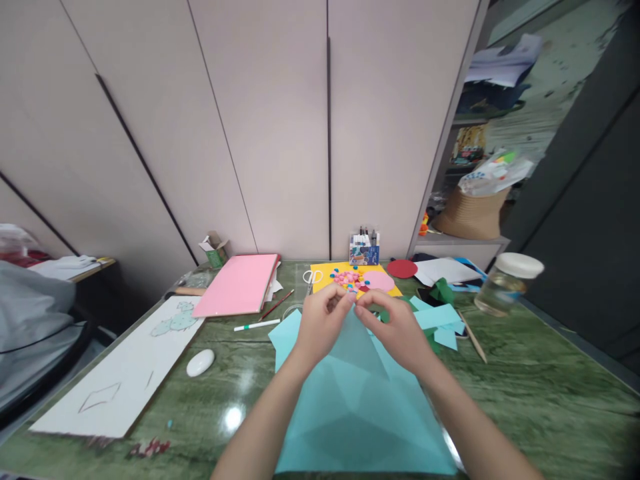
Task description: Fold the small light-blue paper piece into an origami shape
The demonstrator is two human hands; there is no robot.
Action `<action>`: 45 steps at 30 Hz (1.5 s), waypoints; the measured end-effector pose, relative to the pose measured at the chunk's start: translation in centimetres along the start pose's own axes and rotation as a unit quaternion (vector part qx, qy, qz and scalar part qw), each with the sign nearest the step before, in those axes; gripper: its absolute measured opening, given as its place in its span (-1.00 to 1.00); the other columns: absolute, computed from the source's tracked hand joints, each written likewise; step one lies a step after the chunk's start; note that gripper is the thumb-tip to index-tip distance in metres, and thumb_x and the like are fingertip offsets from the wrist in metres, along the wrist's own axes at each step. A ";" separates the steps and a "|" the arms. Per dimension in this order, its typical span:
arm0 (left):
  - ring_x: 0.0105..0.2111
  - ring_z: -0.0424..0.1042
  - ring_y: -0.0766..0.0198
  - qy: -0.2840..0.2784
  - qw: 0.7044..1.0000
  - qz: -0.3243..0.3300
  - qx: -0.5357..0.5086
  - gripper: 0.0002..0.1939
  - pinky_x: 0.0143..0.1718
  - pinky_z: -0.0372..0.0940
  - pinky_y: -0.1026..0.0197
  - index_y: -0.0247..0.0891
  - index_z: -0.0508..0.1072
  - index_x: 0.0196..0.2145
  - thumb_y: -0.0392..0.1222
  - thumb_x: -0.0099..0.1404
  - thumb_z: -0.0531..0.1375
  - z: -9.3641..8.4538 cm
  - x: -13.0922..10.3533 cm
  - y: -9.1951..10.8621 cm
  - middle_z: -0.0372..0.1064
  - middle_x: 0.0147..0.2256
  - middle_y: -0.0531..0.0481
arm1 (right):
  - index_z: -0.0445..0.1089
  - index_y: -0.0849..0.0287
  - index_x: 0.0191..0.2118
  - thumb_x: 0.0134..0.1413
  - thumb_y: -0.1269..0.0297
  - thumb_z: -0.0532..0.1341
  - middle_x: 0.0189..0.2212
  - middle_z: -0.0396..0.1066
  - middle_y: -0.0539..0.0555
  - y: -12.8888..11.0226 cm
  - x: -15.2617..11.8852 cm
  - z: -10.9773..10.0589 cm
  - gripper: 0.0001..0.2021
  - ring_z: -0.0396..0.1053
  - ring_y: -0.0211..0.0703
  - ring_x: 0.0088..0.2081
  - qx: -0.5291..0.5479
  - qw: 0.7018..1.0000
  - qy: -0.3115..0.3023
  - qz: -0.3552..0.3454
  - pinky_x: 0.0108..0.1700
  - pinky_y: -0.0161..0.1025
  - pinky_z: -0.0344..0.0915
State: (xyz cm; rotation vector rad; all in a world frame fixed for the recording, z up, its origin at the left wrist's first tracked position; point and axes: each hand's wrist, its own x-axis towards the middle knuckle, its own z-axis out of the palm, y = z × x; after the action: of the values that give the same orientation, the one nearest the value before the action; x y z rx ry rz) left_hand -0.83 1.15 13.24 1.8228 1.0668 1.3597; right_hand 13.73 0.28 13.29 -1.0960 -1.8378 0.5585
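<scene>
Both my hands meet over a large turquoise paper sheet (365, 433) on the table. A smaller piece of turquoise paper (356, 350) hangs upright between them, narrowing to a point at the top. My left hand (324, 319) is closed, with thumb and forefinger pinching that tip. From the other side, my right hand (397, 325) pinches the same upper edge. The exact fold at the fingertips is too small to make out. Just beyond the fingers, small pink, blue and yellow pieces (349, 278) lie heaped on a yellow sheet (321, 269).
White scissors (313, 277), a green-white marker (257, 325), a pink folder (237, 285) and a white oval object (200, 363) lie left. At right are turquoise scraps (440, 317), a wooden stick (474, 339) and a lidded jar (505, 287). A drawn-on white board (125, 360) lies far left.
</scene>
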 end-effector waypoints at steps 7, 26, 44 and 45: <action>-0.57 0.09 0.38 0.081 0.997 0.003 0.011 -0.73 -0.52 0.00 0.31 -0.26 0.25 -0.53 -0.08 0.25 0.07 -0.4 0.2 -0.3 0.10 -0.59 0.14 | 0.30 0.15 -0.50 0.00 0.41 0.14 -0.51 0.38 -0.03 -0.6 -0.3 -0.3 -0.89 0.31 -0.21 -0.39 -0.009 1.000 -0.022 -0.006 -0.27 -0.26 0.20; -0.65 0.00 0.44 0.241 0.966 -0.053 -0.076 -0.72 -0.63 -0.03 0.37 -0.26 0.27 -0.51 0.00 0.20 0.12 -7.1 2.3 -3.0 0.02 -0.63 0.16 | 0.35 0.12 -0.51 -0.05 0.45 0.18 -0.50 0.38 -0.05 -2.4 -1.6 -1.3 -0.88 0.30 -0.22 -0.35 -0.003 0.966 -0.239 -0.101 -0.24 -0.26 0.23; -0.35 0.33 0.23 -0.118 0.991 -0.066 -0.022 -0.75 -0.28 0.21 0.24 -0.27 0.43 -0.42 -0.06 0.21 0.07 -1.9 1.6 -2.4 0.39 -0.42 0.00 | 0.45 0.05 -0.39 0.01 0.40 0.23 -0.29 0.49 0.03 -1.2 -1.1 -0.8 -0.90 0.24 -0.05 -0.13 -0.145 0.960 0.073 -0.228 -0.05 -0.03 0.18; -0.31 0.34 0.21 -0.055 0.997 -0.062 -0.012 -0.73 -0.24 0.21 0.22 -0.27 0.43 -0.41 -0.04 0.21 0.07 -2.2 1.8 -2.7 0.40 -0.39 -0.02 | 0.44 0.07 -0.41 0.01 0.39 0.23 -0.29 0.48 0.05 -1.0 -0.9 -1.0 -0.93 0.25 -0.05 -0.13 -0.138 0.968 0.078 -0.194 -0.07 -0.04 0.20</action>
State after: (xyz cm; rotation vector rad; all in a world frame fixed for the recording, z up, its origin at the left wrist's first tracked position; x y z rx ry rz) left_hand -3.29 4.06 12.43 1.7632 1.0821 1.1815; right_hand 14.35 -1.08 14.04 -0.8909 -1.9592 -0.0128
